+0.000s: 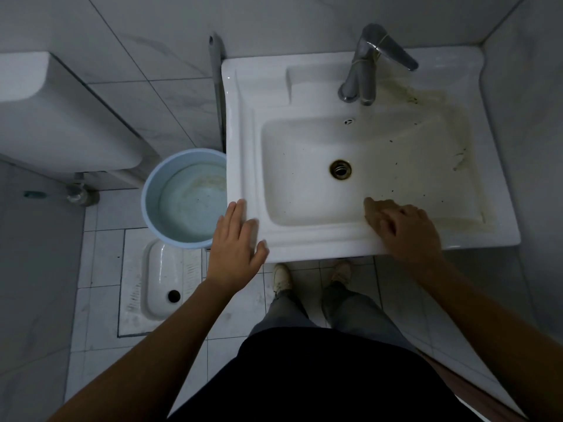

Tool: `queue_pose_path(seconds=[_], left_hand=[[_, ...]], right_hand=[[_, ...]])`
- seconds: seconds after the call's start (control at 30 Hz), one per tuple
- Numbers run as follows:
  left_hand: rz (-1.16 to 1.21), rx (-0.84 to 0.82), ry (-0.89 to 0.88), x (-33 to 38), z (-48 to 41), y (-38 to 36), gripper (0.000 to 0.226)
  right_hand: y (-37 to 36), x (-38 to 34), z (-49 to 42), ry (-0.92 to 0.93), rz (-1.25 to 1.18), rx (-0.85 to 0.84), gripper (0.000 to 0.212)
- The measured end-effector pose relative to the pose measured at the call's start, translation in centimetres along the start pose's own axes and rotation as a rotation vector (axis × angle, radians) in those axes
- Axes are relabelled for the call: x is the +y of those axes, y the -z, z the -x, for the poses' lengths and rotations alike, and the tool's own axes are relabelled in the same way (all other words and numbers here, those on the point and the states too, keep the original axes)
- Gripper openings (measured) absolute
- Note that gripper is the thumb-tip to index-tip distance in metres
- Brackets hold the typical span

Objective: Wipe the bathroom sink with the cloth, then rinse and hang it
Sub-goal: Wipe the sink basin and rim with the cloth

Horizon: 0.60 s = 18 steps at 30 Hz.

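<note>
A white bathroom sink (243, 123) fills the upper right, with a drain (340, 169) in the middle of the basin and yellow-brown stains and dark specks on its right side. A chrome tap (365, 71) stands at the back. My left hand (236, 248) lies flat and open on the sink's front-left corner. My right hand (402, 228) rests on the front rim, fingers reaching over the basin edge, holding nothing. No cloth is in view.
A light blue bucket (149, 190) with water stands on the floor left of the sink. A squat toilet pan (158, 281) lies below it and a white cistern (61, 117) hangs at the left. Tiled walls close in behind and to the right. My feet (281, 277) are under the sink front.
</note>
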State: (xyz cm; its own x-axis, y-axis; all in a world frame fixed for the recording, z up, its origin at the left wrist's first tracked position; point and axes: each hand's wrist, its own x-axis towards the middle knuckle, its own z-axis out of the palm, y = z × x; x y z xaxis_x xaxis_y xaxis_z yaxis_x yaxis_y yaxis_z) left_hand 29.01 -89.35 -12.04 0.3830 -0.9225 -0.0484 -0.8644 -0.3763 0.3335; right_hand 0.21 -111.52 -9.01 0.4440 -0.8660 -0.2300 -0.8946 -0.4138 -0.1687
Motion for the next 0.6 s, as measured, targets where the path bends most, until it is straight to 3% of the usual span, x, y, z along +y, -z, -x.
queue_pose_path(seconds=[0.17, 0.33, 0.43, 0.6], left_hand=[[-0.055, -0.012, 0.043, 3.5, -0.7, 0.2, 0.051], [-0.044, -0.092, -0.033, 8.7, -1.3, -1.0, 0.058], [-0.055, -0.143, -0.079, 10.7, -1.6, -2.1, 0.054], [-0.039, -0.136, -0.160, 14.2, -3.0, -3.0, 0.044]], right_hand=[[-0.7, -3.8, 0.7, 0.126, -0.015, 0.008, 0.022], [-1.2, -7.0, 2.3, 0.317, -0.119, -0.053, 0.035], [-0.4, -4.3, 1.7, 0.348, -0.121, -0.063, 0.038], [1.0, 6.6, 0.1, 0.196, -0.039, 0.019, 0.035]])
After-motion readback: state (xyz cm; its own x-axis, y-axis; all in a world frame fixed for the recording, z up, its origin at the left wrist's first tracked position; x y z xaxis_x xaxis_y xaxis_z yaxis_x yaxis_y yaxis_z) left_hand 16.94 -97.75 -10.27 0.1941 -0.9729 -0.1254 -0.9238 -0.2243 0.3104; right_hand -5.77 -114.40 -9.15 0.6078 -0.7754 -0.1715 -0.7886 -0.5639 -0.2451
